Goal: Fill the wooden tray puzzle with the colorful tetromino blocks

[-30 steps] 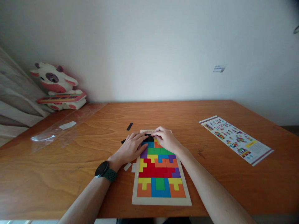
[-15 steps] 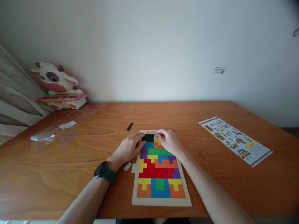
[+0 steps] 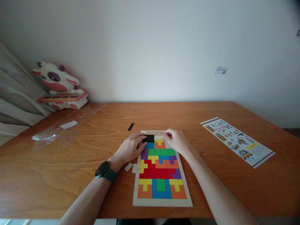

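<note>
A wooden puzzle board (image 3: 162, 202) lies on the table, most of it filled with flat coloured blocks. Black blocks (image 3: 150, 138) sit at its far left corner, beside a pale strip (image 3: 159, 137) that may be bare board or white blocks. My left hand (image 3: 131, 146) rests over the left edge there, fingers stretched out, the tips at the black blocks. Over the far right corner is my right hand (image 3: 177, 140), thumb and forefinger pinched together. Whatever they may hold is hidden. An orange and yellow block group (image 3: 159, 144) lies between the hands.
A loose black block (image 3: 131, 127) lies beyond my left hand; white blocks (image 3: 128, 167) lie left of the board. A clear plastic bag (image 3: 53, 134) and a cow toy keyboard (image 3: 62, 87) are at the left. A printed pattern sheet (image 3: 236, 142) lies at the right.
My right hand has slid right along the board's far edge, uncovering the pale strip and more of the printed lettering. My left hand stays in place on the board.
</note>
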Demonstrator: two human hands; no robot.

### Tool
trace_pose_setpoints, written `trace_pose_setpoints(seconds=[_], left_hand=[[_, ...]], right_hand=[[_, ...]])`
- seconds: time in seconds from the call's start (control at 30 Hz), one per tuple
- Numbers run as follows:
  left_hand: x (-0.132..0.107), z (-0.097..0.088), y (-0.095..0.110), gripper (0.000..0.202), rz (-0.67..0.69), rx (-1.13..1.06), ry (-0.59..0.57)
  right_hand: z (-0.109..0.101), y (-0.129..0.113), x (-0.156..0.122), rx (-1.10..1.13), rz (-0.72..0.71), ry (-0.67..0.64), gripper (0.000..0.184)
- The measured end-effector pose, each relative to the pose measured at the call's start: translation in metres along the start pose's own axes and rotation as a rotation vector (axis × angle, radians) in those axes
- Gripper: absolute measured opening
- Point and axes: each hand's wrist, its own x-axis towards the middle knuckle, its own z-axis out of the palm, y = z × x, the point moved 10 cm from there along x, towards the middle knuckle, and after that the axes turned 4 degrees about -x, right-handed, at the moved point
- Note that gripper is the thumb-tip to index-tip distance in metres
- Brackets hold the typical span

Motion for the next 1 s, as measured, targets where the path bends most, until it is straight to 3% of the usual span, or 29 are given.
trace_pose_setpoints(seconds=[0.13, 0.27, 0.37, 0.6, 0.8, 1.0], left_hand=[[-0.001, 0.003, 0.000, 0.031, 0.029, 0.015, -0.013], [-0.002, 0.005, 0.002, 0.031, 0.055, 0.003, -0.032], [-0.002, 0.005, 0.004, 0.034, 0.067, -0.005, -0.045], [-0.002, 0.009, 0.010, 0.036, 0.116, 0.044, -0.098], [-0.001, 0.004, 0.007, 0.032, 0.083, 0.037, -0.047], [0.000, 0.003, 0.009, 0.031, 0.064, 0.094, -0.062]], right_hand=[[0.006, -0.006, -0.004, 0.122, 0.009, -0.077, 0.022], [0.016, 0.000, -0.007, 0.310, 0.130, -0.170, 0.024], [0.018, 0.005, -0.008, 0.321, 0.179, -0.195, 0.022], [0.010, -0.030, -0.007, -0.009, -0.207, -0.111, 0.042], [0.017, -0.030, -0.007, -0.001, -0.203, -0.084, 0.043], [0.024, -0.036, -0.011, 0.040, -0.273, -0.030, 0.057]])
